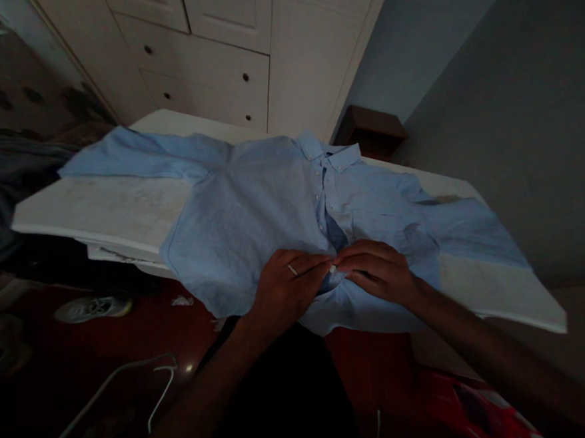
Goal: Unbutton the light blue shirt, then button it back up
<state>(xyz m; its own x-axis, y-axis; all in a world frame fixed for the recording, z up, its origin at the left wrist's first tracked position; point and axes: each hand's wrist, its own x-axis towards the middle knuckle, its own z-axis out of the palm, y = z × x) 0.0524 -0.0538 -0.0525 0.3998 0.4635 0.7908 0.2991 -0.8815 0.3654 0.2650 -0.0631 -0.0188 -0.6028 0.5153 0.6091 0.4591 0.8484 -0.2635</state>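
A light blue button-up shirt (261,194) lies spread, front side up, across a long white table (121,207), its collar toward the far edge and a sleeve out to each side. My left hand (290,286), with a ring on one finger, pinches the shirt's front edge low on the button line. Close against it, my right hand (376,266) pinches the other front edge. A small pale button shows between the fingertips of both hands. Just above them the front gapes open, while small buttons run up toward the collar.
Beyond the table stands a white wardrobe (210,44) with dark knobs. A brown box-like piece (371,130) sits by the wall. On the red floor are a shoe (93,308) and a white hanger (108,379). Dark clothes (0,193) are heaped at left.
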